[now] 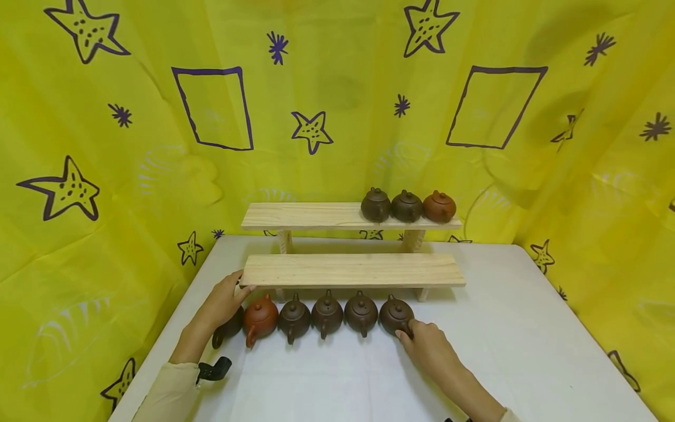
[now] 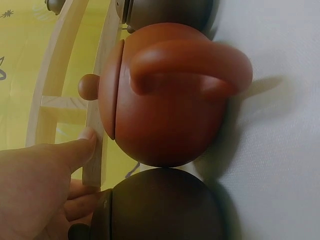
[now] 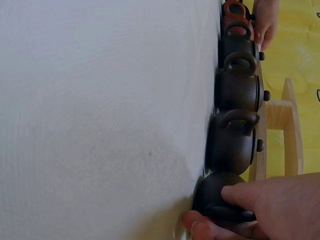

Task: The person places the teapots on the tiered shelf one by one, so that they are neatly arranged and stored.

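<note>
My left hand (image 1: 224,302) grips the left end of the lower board of a wooden shelf (image 1: 353,271); its thumb presses the front edge in the left wrist view. A dark teapot (image 1: 229,327) is partly hidden under that hand. Beside it stands a reddish-brown teapot (image 2: 165,115). Further right in the row are dark brown teapots (image 1: 295,319), (image 1: 327,315) and another teapot (image 1: 361,312). My right hand (image 1: 433,350) pinches the handle of the rightmost dark brown teapot (image 1: 395,315), which sits on the table, turned slightly. Its handle is mostly covered by the fingers.
On the right of the upper board (image 1: 303,215) stand two dark teapots (image 1: 376,206) and a reddish-brown teapot (image 1: 440,208). White cloth covers the table (image 1: 316,387). A yellow curtain (image 1: 348,88) with drawn stars surrounds the back and sides.
</note>
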Demonstrator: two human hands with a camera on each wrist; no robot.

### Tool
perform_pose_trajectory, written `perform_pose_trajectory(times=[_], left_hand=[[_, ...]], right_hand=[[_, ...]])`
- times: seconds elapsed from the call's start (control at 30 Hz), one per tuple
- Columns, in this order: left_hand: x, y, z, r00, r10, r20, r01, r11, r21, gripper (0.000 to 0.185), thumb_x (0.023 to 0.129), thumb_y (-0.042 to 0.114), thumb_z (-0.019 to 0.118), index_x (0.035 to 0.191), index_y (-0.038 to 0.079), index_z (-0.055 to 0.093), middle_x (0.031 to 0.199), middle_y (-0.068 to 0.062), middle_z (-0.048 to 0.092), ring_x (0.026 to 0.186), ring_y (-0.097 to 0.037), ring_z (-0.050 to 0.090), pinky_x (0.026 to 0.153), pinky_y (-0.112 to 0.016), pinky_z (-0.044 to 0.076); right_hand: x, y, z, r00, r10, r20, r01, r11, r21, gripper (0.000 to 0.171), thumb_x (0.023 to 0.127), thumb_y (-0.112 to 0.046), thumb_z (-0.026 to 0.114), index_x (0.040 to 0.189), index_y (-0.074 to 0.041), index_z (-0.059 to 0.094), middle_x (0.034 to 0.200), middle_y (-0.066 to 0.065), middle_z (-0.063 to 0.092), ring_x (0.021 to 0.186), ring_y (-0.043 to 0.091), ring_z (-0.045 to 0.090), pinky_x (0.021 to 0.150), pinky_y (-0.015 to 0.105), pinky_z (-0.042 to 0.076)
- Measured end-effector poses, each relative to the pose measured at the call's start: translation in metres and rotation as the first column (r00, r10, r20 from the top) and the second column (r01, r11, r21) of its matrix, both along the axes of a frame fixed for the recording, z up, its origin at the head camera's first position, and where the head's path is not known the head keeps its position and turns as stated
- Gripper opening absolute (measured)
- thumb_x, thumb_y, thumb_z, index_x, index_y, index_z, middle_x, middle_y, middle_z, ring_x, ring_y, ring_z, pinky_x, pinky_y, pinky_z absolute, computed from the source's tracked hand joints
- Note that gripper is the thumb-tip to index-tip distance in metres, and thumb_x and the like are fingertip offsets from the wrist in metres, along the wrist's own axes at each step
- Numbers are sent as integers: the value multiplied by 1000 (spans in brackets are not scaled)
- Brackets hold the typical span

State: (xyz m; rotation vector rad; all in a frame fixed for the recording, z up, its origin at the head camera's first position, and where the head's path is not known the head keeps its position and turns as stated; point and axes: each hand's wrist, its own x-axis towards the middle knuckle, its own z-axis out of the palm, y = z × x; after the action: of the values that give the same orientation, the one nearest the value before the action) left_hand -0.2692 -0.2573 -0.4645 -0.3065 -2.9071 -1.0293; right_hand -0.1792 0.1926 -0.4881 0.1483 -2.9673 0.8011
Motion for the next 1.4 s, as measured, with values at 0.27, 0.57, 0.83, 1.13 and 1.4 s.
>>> perform_pose_trajectory(times=[0.27, 0.57, 0.83, 1.13, 1.4], left_hand=[[0, 1, 0, 1000, -2, 16, 2, 1000, -5, 60, 110, 24, 58, 153, -13, 39, 155, -38, 44, 145, -55, 41, 119, -69, 33], [0, 0, -1, 1000, -3, 8, 3, 1000, -17, 60, 110, 23, 58, 153, -14, 39, 154, -39, 45, 144, -56, 42, 118, -69, 34], [0, 1, -2, 1000, 1, -1, -1, 1000, -21, 60, 110, 23, 58, 153, -14, 39, 153, -39, 46, 144, -56, 43, 118, -69, 35], [2, 2, -1, 1000, 6, 6, -6, 1000, -14, 60, 110, 23, 58, 153, -14, 38, 154, -39, 44, 145, -55, 42, 119, -69, 34], [1, 2, -1, 1000, 8, 3, -8, 999, -31, 62, 110, 24, 58, 154, -15, 36, 155, -40, 43, 145, -57, 41, 119, -69, 34]], right_hand=[[1, 0, -5, 1000, 6, -7, -6, 999, -36, 29, 100, -17, 73, 77, -5, 60, 59, -2, 46, 50, 10, 43, 45, 19, 31], [5, 3, -4, 999, 21, -47, -24, 997, -71, 21, 101, -10, 71, 84, -4, 62, 62, -2, 49, 53, 10, 45, 47, 19, 35], [7, 9, 10, 998, 61, -30, -64, 991, -116, 26, 101, -11, 71, 79, -10, 59, 61, -5, 55, 51, 6, 46, 47, 19, 38], [1, 11, 59, 985, 134, -106, -145, 984, -103, 24, 105, -14, 67, 82, -9, 62, 65, -2, 65, 54, 7, 56, 49, 22, 43], [-23, -12, 89, 975, 129, -180, -145, 987, -76, 26, 106, -18, 66, 82, -10, 59, 64, -3, 61, 53, 9, 48, 49, 23, 38]])
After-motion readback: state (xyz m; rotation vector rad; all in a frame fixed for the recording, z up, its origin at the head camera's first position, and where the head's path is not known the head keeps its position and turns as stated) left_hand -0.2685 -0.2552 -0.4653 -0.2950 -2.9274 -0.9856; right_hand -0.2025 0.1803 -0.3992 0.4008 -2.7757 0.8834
